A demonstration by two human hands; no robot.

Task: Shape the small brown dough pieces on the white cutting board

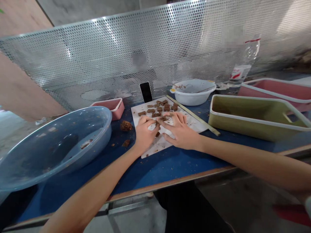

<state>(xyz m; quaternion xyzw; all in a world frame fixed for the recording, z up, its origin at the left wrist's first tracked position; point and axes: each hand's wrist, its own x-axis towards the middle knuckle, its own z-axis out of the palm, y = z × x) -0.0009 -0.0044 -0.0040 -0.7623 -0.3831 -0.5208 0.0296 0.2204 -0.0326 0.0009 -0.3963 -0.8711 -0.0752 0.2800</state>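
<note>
A small brown clay-like piece (158,126) lies between my hands, low over a white sheet (155,149). My left hand (144,132) is closed on it, fingers bent and thumb against its side. From the right, my right hand (181,132) touches the same piece with a fingertip; its thumb and index finger are apart, the other fingers partly bent. Just beyond my fingers, several short brown blocks (151,111) are spread over the sheet, among crumbs. Part of the held piece is hidden by my fingers.
Left stands a large blue basin (107,124); brown lumps (125,126) lie nearby. A pink box (118,109), phone (146,92) and white tub (193,97) stand behind. To the right are a wooden strip (194,116), green bin (245,124), pink bin (279,84) and bottle (244,63).
</note>
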